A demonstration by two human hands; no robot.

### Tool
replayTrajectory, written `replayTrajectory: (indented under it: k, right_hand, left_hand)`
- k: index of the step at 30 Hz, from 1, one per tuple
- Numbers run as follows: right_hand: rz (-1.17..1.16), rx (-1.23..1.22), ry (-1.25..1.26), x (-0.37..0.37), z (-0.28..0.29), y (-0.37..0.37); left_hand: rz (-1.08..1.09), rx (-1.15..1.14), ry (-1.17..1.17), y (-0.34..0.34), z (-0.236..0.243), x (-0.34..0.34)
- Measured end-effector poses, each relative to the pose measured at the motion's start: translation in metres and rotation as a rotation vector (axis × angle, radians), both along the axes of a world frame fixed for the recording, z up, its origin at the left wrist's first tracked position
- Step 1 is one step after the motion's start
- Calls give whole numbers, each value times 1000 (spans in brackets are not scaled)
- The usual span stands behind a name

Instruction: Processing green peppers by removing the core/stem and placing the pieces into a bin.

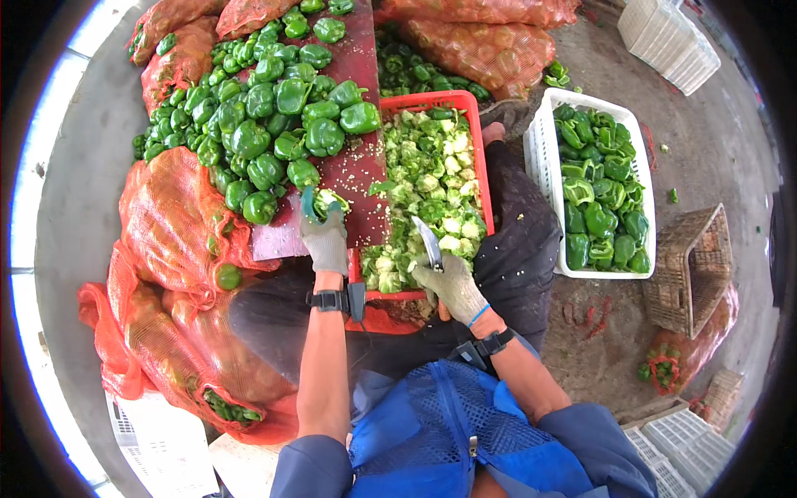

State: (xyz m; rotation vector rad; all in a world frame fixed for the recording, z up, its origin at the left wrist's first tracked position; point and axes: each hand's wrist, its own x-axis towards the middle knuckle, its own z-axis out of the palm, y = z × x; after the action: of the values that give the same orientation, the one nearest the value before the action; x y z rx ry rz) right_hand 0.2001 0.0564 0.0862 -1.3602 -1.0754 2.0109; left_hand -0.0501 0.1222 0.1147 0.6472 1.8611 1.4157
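Observation:
My left hand, in a pale work glove, is closed around a cut green bell pepper whose pale inside shows. It is over the near end of a dark red board. A knife with a short curved blade is in my gloved right hand, its tip pointing up and left. That hand is above the near end of a red crate, which is filled with pale green pepper cores. Whole green bell peppers lie heaped on the board beyond my left hand.
To the right stands a white crate of hollowed green peppers. A brown crate lies tipped beyond it. Orange mesh sacks crowd the left side, and more sacks lie at the far end. Another white crate is far right.

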Motion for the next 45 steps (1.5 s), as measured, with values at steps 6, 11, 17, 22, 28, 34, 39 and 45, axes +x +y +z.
replayTrajectory:
  k: [6,11,17,22,28,34,39,45]
  right_hand:
    - [-132,306,-186,-10,43,29]
    - [-143,316,-210,-17,35,25]
    - [-232,96,-169,-27,14,-1]
    - [-71,596,-691,-8,51,-9]
    - [120,1212,-556,19,35,-9]
    - [252,1110,-585,30,27,-8]
    - [199,1152,-549,17,18,-11]
    - [207,928,-635,20,10,2]
  left_hand:
    - [-213,229,-166,-54,7,46]
    - [-284,361,-234,-87,9,99]
    - [-219,371,-354,-103,4,125]
    - [-209,327,-575,-104,-7,110]
    - [-298,94,-361,-122,-29,111]
    - [-287,54,-774,-128,-34,111]
    - [-254,153,-521,-128,-43,124]
    - [-297,-43,-276,-118,-32,142]
